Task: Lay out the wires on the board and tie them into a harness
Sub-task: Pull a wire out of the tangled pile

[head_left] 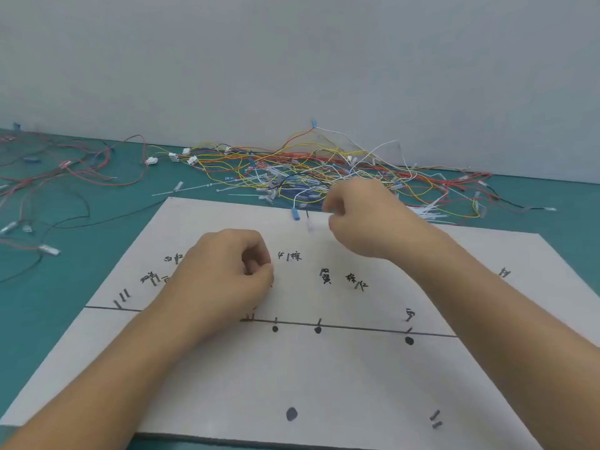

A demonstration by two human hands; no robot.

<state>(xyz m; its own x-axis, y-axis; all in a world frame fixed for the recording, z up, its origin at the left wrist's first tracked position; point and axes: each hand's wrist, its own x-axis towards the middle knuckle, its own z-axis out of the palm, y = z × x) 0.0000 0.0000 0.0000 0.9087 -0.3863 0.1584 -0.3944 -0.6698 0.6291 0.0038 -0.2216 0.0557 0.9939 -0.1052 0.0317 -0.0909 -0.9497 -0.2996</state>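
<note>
– Hands, both curled: where do they sit?
– Left hand [227,274] hovers as a loose fist over the pale grey rectangular board [324,378], thumb against forefinger, nothing visible in it. Right hand [367,219] is bunched at the board's far edge; blur hides whether it pinches anything.
– And the wires?
– Tangled heap of thin red, yellow, white and black wires [324,170] lies on the green worktop [65,287], just beyond the board. None runs along the board's short dark metal pegs [435,415] yet, so I judge the layout is not started. 1 black lead with a clear white terminal [310,225] reaches onto the far edge, just beside the right hand.
– How will they handle?
– Light, limp and snag-prone, I'd guess. Take 1 wire near its terminal and draw it out slowly; yanking would likely drag the heap along.
</note>
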